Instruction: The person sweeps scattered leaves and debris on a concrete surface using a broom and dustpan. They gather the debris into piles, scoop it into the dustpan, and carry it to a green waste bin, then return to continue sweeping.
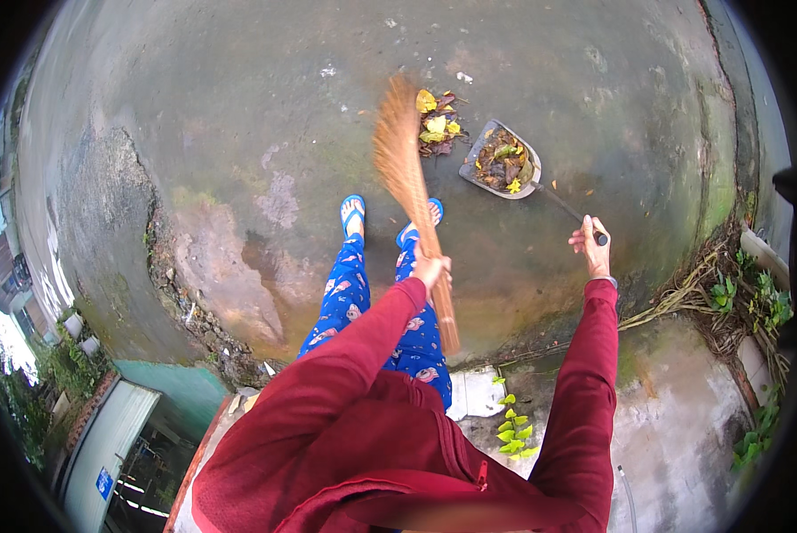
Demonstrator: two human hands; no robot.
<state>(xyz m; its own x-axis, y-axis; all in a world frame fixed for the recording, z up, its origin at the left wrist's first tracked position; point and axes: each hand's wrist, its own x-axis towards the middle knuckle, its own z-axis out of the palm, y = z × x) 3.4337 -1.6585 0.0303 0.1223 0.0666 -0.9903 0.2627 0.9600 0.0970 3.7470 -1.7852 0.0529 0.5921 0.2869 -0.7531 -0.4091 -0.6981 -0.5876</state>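
Note:
My left hand (431, 271) is closed around the handle of a straw broom (403, 160), whose bristles fan out ahead of me and blur slightly. Just right of the bristles lies a small pile of yellow and brown leaves (438, 124) on the ground. A long-handled dustpan (485, 185) rests on the ground to the right of the pile, with brown leaves and yellow bits in it. My right hand (593, 244) grips the dark end of the dustpan's handle, its thumb and some fingers showing.
Worn, stained concrete (265, 80) spreads around me. My feet in blue flip-flops (352, 211) stand behind the pile. A rough crack with rubble (181, 284) runs at the left. Roots (683, 293) and green plants (767, 302) edge the right side. A low green wall (172, 391) stands lower left.

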